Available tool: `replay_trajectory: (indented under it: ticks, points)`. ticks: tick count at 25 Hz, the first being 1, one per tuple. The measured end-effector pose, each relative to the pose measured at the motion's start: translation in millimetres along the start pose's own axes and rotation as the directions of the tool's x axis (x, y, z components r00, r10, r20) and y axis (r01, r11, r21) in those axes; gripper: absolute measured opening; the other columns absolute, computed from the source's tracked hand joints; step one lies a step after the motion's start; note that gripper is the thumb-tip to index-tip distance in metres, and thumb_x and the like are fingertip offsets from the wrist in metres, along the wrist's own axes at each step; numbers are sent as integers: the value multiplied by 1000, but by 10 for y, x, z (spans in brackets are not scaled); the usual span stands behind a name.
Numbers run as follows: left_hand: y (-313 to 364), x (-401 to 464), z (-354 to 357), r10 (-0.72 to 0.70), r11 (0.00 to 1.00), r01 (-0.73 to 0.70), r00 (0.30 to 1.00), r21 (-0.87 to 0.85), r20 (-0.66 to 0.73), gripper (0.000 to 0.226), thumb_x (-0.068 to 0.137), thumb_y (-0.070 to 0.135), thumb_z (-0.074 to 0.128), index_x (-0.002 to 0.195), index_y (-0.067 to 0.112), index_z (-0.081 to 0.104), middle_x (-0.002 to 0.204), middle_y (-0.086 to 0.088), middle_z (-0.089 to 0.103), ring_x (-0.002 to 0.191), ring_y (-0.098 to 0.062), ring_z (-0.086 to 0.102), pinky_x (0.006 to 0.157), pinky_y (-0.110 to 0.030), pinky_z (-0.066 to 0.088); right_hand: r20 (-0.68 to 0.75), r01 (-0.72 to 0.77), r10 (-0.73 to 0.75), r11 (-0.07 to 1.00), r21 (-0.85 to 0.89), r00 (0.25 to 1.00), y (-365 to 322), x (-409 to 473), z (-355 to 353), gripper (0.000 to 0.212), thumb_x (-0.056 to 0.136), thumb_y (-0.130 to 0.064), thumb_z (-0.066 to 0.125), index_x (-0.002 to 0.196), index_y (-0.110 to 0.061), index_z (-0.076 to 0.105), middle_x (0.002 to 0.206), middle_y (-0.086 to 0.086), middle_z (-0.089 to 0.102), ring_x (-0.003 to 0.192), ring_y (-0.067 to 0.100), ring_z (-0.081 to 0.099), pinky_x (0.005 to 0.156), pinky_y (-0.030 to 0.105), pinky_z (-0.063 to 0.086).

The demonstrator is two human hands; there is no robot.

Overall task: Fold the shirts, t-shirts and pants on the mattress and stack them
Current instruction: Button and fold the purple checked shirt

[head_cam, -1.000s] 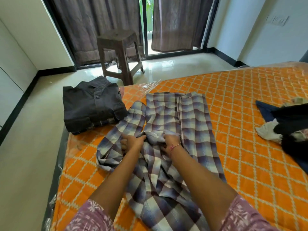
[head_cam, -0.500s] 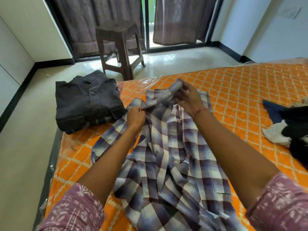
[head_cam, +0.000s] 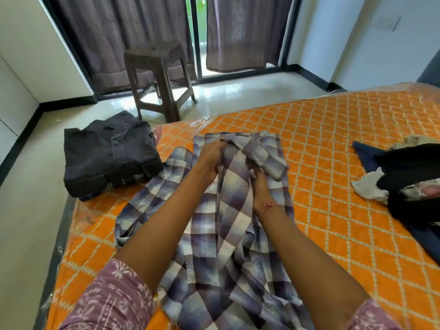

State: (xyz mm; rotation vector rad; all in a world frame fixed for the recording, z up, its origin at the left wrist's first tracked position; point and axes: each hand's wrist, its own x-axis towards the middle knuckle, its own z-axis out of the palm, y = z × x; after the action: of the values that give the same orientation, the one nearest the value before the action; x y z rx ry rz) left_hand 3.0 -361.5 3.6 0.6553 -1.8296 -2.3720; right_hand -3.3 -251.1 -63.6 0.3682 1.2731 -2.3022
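Observation:
A purple-and-white checked shirt [head_cam: 212, 225] lies spread and rumpled on the orange mattress [head_cam: 338, 144] in front of me. My left hand [head_cam: 210, 156] grips a bunch of its cloth near the collar end. My right hand [head_cam: 259, 184] grips the cloth just to the right, under a folded-over flap, with its fingers hidden in the fabric. At the mattress's left corner sits a folded dark grey shirt [head_cam: 109, 151] on top of another folded garment.
A heap of unfolded clothes [head_cam: 404, 177], dark blue, black and white, lies at the right edge. A brown plastic stool [head_cam: 159, 79] stands on the tiled floor beyond the mattress, before curtained glass doors. The mattress's left edge drops to the floor.
My right hand has come back from the far collar end toward me, bringing a flap of the shirt over. My left hand has moved forward and right to the collar.

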Motion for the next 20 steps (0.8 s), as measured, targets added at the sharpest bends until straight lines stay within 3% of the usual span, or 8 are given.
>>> replay_trajectory:
  ticks: [4,8,10,12,14,16,18,20]
  points:
    - [-181,191,-47,78,981,-45,983,191,-165,13,93,15,51,85,14,62,94,-12,66,95,-30,62,76,-35,51,-90,74,-77,997,-33,993,-141,86,-166,34,93,-50,49,92,-18,61,83,5,61,95,37,60,90,45,51]
    - [-464,265,162,366,466,39,901,884,-233,31,91,26,59,117,13,50,119,-13,53,112,-30,52,87,-42,44,-117,249,-247,968,3,962,-521,207,-116,12,91,-5,53,86,-8,64,75,8,63,77,30,63,67,34,51]
    - [-546,322,409,504,574,-263,860,775,-82,20,90,20,61,104,13,49,101,-10,54,96,-25,56,74,-36,43,-171,290,-275,954,72,946,-729,231,95,18,90,2,50,79,-7,61,67,6,64,63,20,61,61,31,52]
    - [-567,410,639,428,791,-416,900,449,78,24,90,16,55,111,4,54,108,-15,59,101,-29,58,84,-38,49,-293,313,-298,950,5,908,-793,322,129,17,90,1,52,77,-7,59,70,10,61,65,23,58,59,31,48]
    - [-427,467,809,189,946,-234,960,224,206,40,99,14,45,136,0,43,133,-13,50,125,-30,48,94,-24,45,-463,370,-484,873,-319,742,-924,373,120,6,89,-4,56,88,-2,62,82,15,63,77,32,58,60,30,42]
    - [-346,615,924,-91,990,61,961,124,260,42,103,19,35,142,3,35,140,-7,43,131,-26,44,74,-12,47,-382,348,-710,652,-674,592,-1048,526,140,26,89,-9,57,114,-3,58,95,11,66,82,31,60,60,24,41]
    - [-317,800,859,-131,986,157,931,-49,341,43,104,22,29,138,-1,39,135,-13,50,126,-25,51,59,-9,48,-196,332,-748,492,-804,634,-1080,776,232,40,90,-15,55,128,-5,48,105,10,65,88,29,62,66,24,46]
    - [-440,1138,712,-136,960,183,966,-213,218,48,103,36,26,120,1,54,111,-14,68,101,-20,66,62,-17,54,61,277,-577,293,-915,814,-942,1071,299,41,90,-19,52,129,-4,47,111,14,62,97,28,60,85,35,48]
